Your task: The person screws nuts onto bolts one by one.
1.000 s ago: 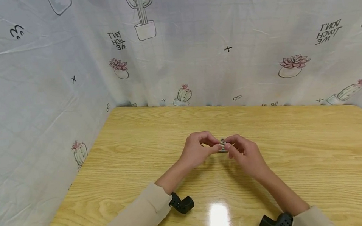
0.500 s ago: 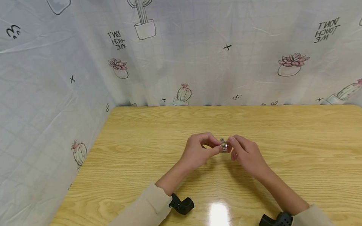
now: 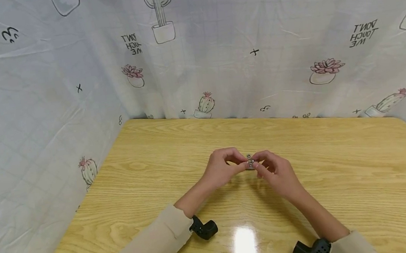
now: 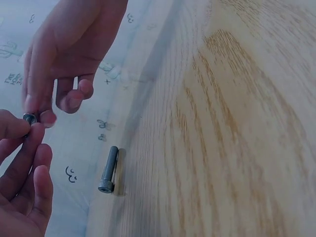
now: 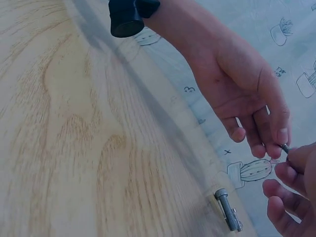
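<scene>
Over the table's middle, my left hand (image 3: 221,170) pinches a small metal piece (image 4: 30,118) between thumb and fingertips. My right hand (image 3: 276,172) pinches the other side of it. The piece looks threaded at one end in the right wrist view, but fingertips hide most of it, so its exact kind is unclear. A grey socket-head bolt (image 4: 108,170) lies on the wood below both hands. In the right wrist view the same bolt (image 5: 225,208) has a second, smaller metal part (image 5: 239,225) beside it, partly hidden. The spare fingers of both hands are loosely bent.
The wooden table (image 3: 175,147) reaches back to a white curtain (image 3: 214,35) printed with cacti, which also hangs along the left. Black camera mounts sit on the left wrist (image 3: 204,229) and the right wrist (image 3: 312,251). Light glares off the table's front.
The right thumb and fingers have shifted around the small metal piece, drawing back half a second ago and now pinching it again. My left hand keeps its hold nearly still.
</scene>
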The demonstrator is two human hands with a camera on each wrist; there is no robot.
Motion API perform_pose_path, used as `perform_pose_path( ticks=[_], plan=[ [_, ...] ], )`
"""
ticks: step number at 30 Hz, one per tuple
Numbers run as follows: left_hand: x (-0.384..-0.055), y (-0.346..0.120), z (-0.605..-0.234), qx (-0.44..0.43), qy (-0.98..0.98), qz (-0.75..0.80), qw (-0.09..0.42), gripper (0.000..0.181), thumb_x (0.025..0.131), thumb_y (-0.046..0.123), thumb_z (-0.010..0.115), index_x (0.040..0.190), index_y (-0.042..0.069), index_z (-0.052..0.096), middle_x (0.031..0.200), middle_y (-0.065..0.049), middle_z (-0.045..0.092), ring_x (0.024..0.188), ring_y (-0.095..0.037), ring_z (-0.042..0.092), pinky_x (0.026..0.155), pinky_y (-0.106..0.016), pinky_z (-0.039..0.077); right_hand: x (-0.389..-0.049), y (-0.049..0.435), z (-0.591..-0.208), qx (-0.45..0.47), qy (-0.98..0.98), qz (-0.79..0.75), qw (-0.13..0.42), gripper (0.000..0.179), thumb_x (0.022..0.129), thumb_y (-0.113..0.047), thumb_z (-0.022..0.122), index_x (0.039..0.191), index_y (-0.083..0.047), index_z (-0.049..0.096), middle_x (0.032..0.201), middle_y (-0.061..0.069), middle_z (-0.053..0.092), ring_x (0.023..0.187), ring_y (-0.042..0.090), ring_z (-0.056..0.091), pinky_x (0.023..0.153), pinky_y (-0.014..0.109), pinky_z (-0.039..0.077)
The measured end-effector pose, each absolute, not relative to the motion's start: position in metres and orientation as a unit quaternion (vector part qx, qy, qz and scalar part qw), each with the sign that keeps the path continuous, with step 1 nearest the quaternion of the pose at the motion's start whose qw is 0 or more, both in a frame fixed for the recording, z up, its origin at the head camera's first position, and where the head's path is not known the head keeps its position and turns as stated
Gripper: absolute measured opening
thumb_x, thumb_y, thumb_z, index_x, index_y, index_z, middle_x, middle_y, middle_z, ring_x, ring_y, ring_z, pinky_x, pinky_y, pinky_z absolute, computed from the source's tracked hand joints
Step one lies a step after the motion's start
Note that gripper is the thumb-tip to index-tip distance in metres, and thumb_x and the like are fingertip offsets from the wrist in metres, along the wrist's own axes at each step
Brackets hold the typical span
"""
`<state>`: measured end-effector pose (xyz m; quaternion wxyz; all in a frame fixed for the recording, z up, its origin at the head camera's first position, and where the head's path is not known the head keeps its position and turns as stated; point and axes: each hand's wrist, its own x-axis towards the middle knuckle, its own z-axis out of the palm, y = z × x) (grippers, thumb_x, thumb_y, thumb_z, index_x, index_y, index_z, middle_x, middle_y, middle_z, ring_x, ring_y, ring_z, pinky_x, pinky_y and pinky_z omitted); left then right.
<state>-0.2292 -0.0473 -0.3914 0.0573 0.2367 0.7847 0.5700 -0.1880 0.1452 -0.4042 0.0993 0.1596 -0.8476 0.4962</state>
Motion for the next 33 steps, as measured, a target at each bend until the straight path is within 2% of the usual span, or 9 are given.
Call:
perform_pose_path(
  ticks=[4,10,13,16,19,21,23,29,33],
  plan=[
    [-0.2297,-0.047,-0.3922,0.252,0.78,0.569,0.055,0.005,0.087,0.022,0.074,0.085,0.018,0.072,0.087,0.002,0.071,0.081,-0.014,0.065,0.063,-0.026,0.052,-0.1885,0.1431,-0.4047,0.142,-0.843,0.514,0.073,0.02,0.101,-0.023,0.051,0.102,-0.006,0.063,0.075,0.013,0.06,0.064,0.026,0.057,0.056,0.025,0.048],
    [-0.2291,-0.0453,-0.3919,0.282,0.764,0.577,0.063,0.004,0.087,0.014,0.073,0.086,0.01,0.072,0.087,-0.006,0.07,0.079,-0.017,0.065,0.062,-0.024,0.053,-0.1916,0.1386,-0.4038,0.104,-0.849,0.517,0.039,0.042,0.105,-0.024,0.043,0.075,0.002,0.056,0.058,0.002,0.042,0.049,0.009,0.036,0.048,0.024,0.035],
    [-0.2285,-0.0448,-0.392,0.284,0.76,0.581,0.069,0.004,0.087,0.013,0.073,0.085,0.01,0.072,0.087,-0.007,0.071,0.079,-0.021,0.066,0.061,-0.024,0.053,-0.192,0.1369,-0.4028,0.085,-0.854,0.512,0.035,0.05,0.106,-0.026,0.04,0.069,0.004,0.054,0.054,0.0,0.038,0.047,0.007,0.032,0.047,0.025,0.033],
    [-0.2285,-0.0455,-0.3924,0.278,0.765,0.577,0.067,0.004,0.087,0.014,0.073,0.085,0.01,0.072,0.087,-0.006,0.071,0.08,-0.016,0.066,0.063,-0.024,0.054,-0.1914,0.1363,-0.402,0.072,-0.848,0.524,0.036,0.053,0.106,-0.035,0.037,0.076,0.004,0.058,0.058,0.004,0.045,0.049,0.01,0.039,0.049,0.025,0.038],
    [-0.2293,-0.0462,-0.3928,0.266,0.776,0.569,0.058,0.004,0.087,0.016,0.073,0.085,0.012,0.072,0.086,-0.003,0.071,0.08,-0.01,0.064,0.065,-0.025,0.054,-0.1898,0.138,-0.4003,0.07,-0.828,0.555,0.03,0.049,0.105,-0.041,0.037,0.096,0.0,0.062,0.077,0.014,0.058,0.058,0.019,0.052,0.055,0.029,0.048],
    [-0.2297,-0.0465,-0.3925,0.255,0.782,0.566,0.053,0.004,0.086,0.017,0.074,0.086,0.014,0.072,0.086,-0.001,0.071,0.08,-0.01,0.064,0.066,-0.026,0.054,-0.1884,0.1404,-0.3987,0.082,-0.817,0.57,0.031,0.041,0.104,-0.039,0.041,0.108,-0.004,0.062,0.091,0.02,0.061,0.066,0.026,0.058,0.059,0.032,0.052],
    [-0.2305,-0.0467,-0.3926,0.242,0.787,0.565,0.051,0.004,0.086,0.019,0.075,0.085,0.016,0.071,0.086,0.001,0.07,0.081,-0.012,0.065,0.065,-0.027,0.053,-0.1878,0.1431,-0.3984,0.1,-0.814,0.571,0.033,0.033,0.103,-0.033,0.047,0.117,-0.006,0.061,0.1,0.019,0.062,0.072,0.031,0.062,0.062,0.034,0.054],
    [-0.2312,-0.0473,-0.3922,0.22,0.792,0.567,0.055,0.005,0.086,0.022,0.074,0.084,0.02,0.071,0.088,0.004,0.069,0.082,-0.013,0.066,0.062,-0.027,0.049,-0.1898,0.1462,-0.4008,0.157,-0.827,0.536,0.065,0.022,0.098,-0.017,0.058,0.118,-0.008,0.062,0.107,0.012,0.065,0.074,0.027,0.066,0.061,0.033,0.056],
    [-0.2307,-0.0468,-0.3903,0.222,0.791,0.567,0.055,0.006,0.086,0.023,0.074,0.084,0.02,0.07,0.088,0.004,0.068,0.083,-0.016,0.067,0.061,-0.027,0.048,-0.1915,0.1462,-0.4013,0.162,-0.835,0.52,0.077,0.018,0.097,-0.016,0.059,0.113,-0.008,0.063,0.098,0.013,0.066,0.072,0.026,0.065,0.06,0.032,0.056]
  ],
)
